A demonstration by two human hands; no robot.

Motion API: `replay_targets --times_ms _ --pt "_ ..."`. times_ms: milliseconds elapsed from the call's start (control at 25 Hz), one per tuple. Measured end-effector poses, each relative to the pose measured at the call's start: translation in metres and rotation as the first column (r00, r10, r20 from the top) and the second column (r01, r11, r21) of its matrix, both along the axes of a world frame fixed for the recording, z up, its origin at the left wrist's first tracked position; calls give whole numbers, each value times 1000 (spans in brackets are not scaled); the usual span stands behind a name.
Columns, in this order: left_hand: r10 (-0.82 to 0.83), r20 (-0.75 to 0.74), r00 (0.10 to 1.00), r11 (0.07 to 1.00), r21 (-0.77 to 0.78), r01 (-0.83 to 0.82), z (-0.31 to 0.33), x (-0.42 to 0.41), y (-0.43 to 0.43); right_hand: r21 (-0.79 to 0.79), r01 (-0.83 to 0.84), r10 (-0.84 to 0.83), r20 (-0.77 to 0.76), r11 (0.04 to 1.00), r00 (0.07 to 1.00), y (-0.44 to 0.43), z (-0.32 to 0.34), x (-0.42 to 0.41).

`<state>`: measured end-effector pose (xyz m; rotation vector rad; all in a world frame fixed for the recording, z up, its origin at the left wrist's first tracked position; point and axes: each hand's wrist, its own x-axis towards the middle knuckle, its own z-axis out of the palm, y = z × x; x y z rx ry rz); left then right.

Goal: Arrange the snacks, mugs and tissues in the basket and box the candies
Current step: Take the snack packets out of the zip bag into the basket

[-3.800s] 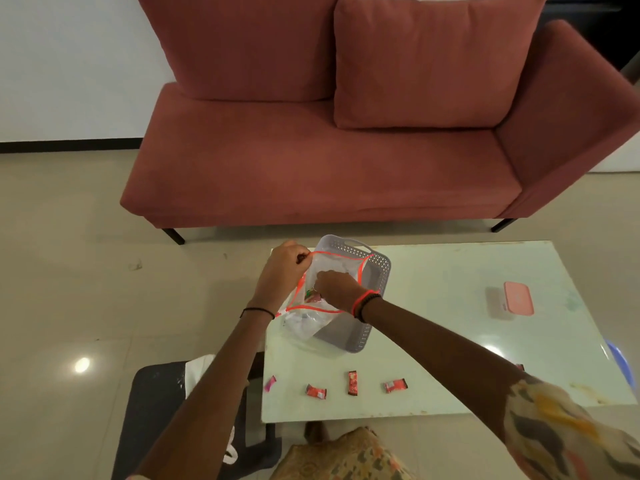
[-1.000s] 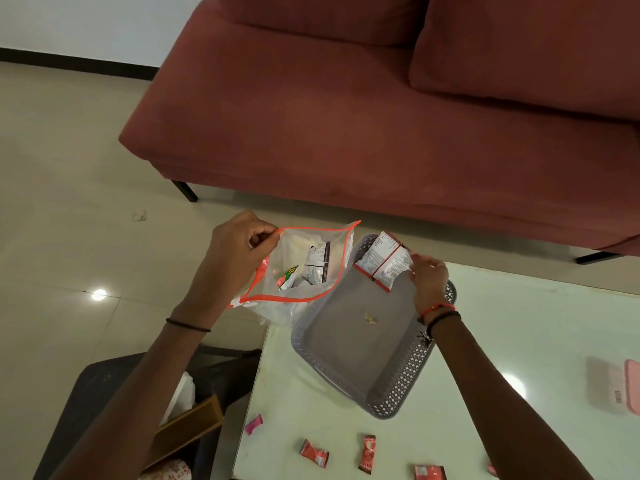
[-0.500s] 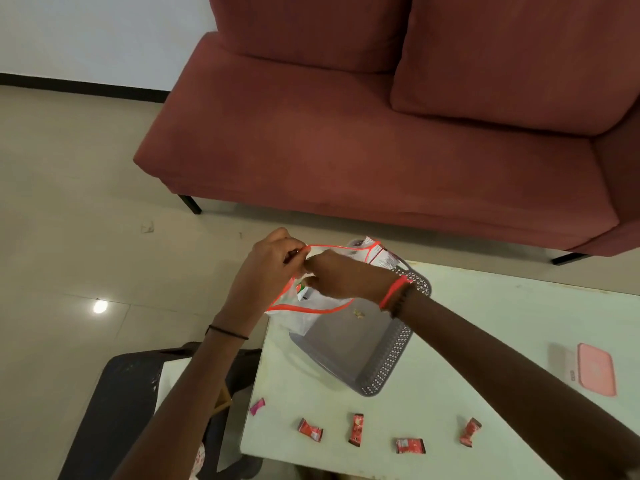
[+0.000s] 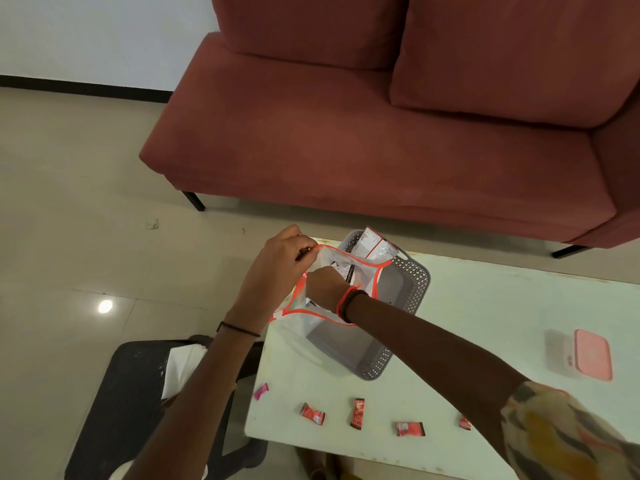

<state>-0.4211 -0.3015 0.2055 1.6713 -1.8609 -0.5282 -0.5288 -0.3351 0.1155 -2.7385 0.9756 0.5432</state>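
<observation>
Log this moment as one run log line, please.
phase: unpacking bag | left hand: holds clear bag open | right hand: inside bag | basket: one snack packet in | candies: loose on table

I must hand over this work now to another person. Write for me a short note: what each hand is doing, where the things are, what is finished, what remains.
Left hand: pinches the rim of the clear orange-edged bag, holding it open over the grey basket.
Right hand: reaches inside the bag; whether it grips anything cannot be seen.
Done: one snack packet stands at the basket's far end.
In the bag: more packets.
Table: five candies in a row near the front edge, from the pink one rightward; the pink-lidded box at the right.
Left: empty the bag into the basket, box the candies. No mugs or tissues identifiable.
</observation>
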Motion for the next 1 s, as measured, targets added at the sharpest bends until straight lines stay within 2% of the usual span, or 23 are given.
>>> replay_targets --times_ms 120,240,400,600,720,800,880,1000 --pt "8 -1 1000 1000 7 -8 -2 5 3 13 49 -49 47 999 998 5 7 4" --pt "30 14 999 999 42 -30 -6 13 3 -143 74 -65 64 987 996 10 22 5" --pt "57 49 997 992 109 -62 -12 24 -3 -29 87 -85 48 996 995 12 47 4" --pt "57 88 994 986 152 -70 -10 39 -12 -74 213 -195 190 974 962 11 99 -14" --pt "54 126 991 979 186 -77 -7 50 -19 30 293 -288 294 956 911 3 132 -34" --pt "52 153 987 977 196 -82 -6 56 -23 222 387 -446 453 895 772 -3 152 -52" --pt "62 151 987 982 165 -87 -6 60 -25 420 426 -598 574 802 560 -10 165 -74" --pt "112 98 989 988 99 -122 -6 61 -30 724 357 -805 562 590 191 -28 166 -108"
